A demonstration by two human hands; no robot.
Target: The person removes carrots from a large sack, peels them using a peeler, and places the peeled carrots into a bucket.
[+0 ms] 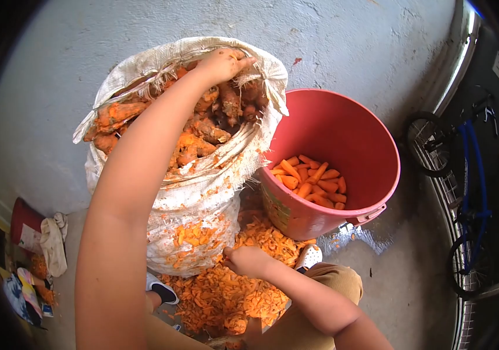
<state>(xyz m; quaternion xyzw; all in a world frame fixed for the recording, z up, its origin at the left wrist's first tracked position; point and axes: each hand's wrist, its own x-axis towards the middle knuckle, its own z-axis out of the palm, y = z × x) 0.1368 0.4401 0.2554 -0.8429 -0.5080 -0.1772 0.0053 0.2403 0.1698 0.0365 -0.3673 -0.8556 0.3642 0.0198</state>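
Note:
My left hand [226,63] reaches over a white woven sack [197,201], fingers closed at its far rim, where the fabric bunches up. Inside the sack lie many rough, dirty, unpeeled carrots [194,143]. Lower down, my right hand [248,261] is closed in a fist beside the sack's base, above a heap of orange carrot peelings [226,297]. Whatever that fist holds, if anything, is hidden. To the sack's right stands a red bucket [343,128] with peeled carrots [313,182] at its bottom.
A blue-grey wall [343,41] rises behind the sack. At right, a blue bicycle [476,192] is by a metal track. A red container [25,219] with a pale cloth [54,245] is at left. The floor is wet near the bucket.

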